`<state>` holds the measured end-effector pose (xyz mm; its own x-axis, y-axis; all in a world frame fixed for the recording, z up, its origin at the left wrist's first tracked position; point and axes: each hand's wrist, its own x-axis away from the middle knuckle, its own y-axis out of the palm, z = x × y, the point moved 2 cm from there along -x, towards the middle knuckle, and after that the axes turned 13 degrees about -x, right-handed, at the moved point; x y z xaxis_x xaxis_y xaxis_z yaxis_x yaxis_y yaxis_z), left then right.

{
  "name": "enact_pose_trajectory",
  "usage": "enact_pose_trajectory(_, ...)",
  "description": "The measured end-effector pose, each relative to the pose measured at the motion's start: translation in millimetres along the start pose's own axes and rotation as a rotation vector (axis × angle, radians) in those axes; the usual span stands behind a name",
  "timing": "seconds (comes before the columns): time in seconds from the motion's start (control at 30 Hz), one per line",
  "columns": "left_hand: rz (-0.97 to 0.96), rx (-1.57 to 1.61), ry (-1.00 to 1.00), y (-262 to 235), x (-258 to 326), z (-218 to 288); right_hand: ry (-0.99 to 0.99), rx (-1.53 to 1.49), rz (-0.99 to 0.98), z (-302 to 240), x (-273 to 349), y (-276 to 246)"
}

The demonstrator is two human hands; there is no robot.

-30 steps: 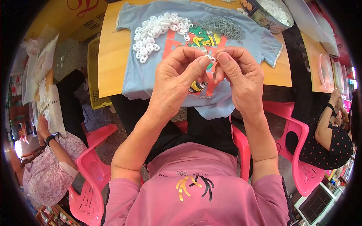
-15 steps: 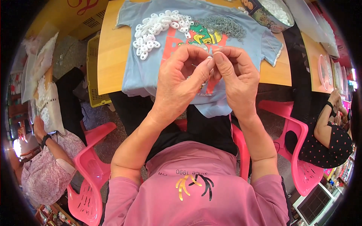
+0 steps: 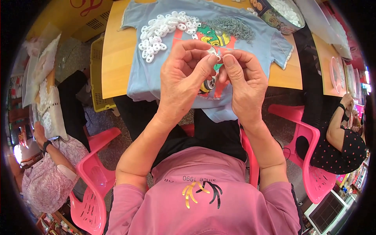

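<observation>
- The left hand (image 3: 183,74) and right hand (image 3: 242,80) meet fingertip to fingertip above the blue T-shirt (image 3: 156,74). Both grips are pinched nearly closed on one small white ring (image 3: 216,55), held between thumbs and forefingers.
- The ring sits in the air over the middle of the shirt, just above its printed picture. Whether a thin metal piece is also in the pinch is too small to tell.
- The ring looks light, stiff and smooth, probably plastic. It would slip easily, so a hold on its outer rim with the fingertips seems best, leaving the hole free.
- On the shirt, up and to the left of the hands, lies a heap of white rings (image 3: 160,33) of the same kind.
- At the top of the shirt, to the right of that heap, lies a pile of small grey metal pieces (image 3: 231,28); they look thin and springy.
- The shirt is spread over a wooden bench (image 3: 113,58), its lower edge hanging off.
- Beyond the shirt's right sleeve stands a round tin (image 3: 274,19) with more white pieces.
- Pink chairs (image 3: 94,176) stand below the bench.
</observation>
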<state>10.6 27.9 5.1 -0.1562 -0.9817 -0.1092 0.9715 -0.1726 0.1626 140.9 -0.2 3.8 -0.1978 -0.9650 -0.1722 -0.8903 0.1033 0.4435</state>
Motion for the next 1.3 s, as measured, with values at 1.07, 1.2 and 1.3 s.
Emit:
enact_pose_trajectory(1.07,-0.095,-0.070,-0.064,-8.3,5.2,-6.5,0.295,-0.010,-0.083,-8.9,-9.6,-10.2)
enact_pose_trajectory(1.2,-0.087,-0.068,-0.065,-8.3,4.8,-5.6,0.316,-0.028,-0.088,-8.2,-9.9,-10.5)
enact_pose_trajectory(1.3,-0.081,-0.063,-0.057,-7.7,4.8,-6.6,0.282,0.000,-0.080,-7.3,-9.8,-9.7)
